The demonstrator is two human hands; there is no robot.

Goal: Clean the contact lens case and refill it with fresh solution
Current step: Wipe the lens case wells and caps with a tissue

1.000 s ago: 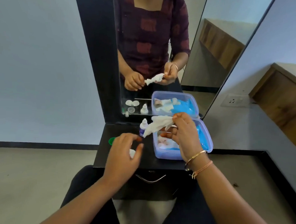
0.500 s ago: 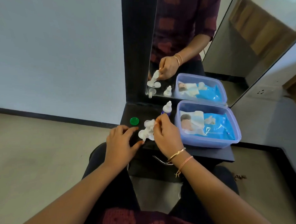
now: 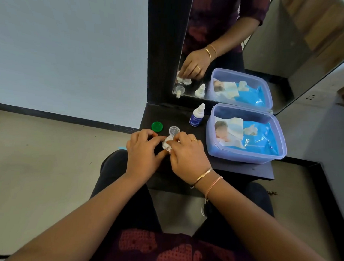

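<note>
A pale wall (image 3: pixel 63 48) meets a beige floor (image 3: pixel 39 174) at a dark skirting line. A tall mirror (image 3: pixel 277 46) in a black frame rises behind a small black surface (image 3: pixel 244 170), and a person sits facing it. On the right of the surface is a lidless blue tub (image 3: pixel 244 157) holding a blue wipes pack (image 3: pixel 258 139). Just left of the tub stands a small white solution bottle (image 3: pixel 197 116), upright. A green cap (image 3: pixel 157 126) lies near the left edge.

The clear contact lens case (image 3: pixel 173 130) is low at the front left of the surface, between the hands. The left hand (image 3: pixel 145 152) pinches its near well. The right hand (image 3: pixel 187 156) has its grip clamped on a white tissue (image 3: pixel 168 140) pressed into that well.

A second earlier the tissue was raised over the tub; now it is down at the case.
</note>
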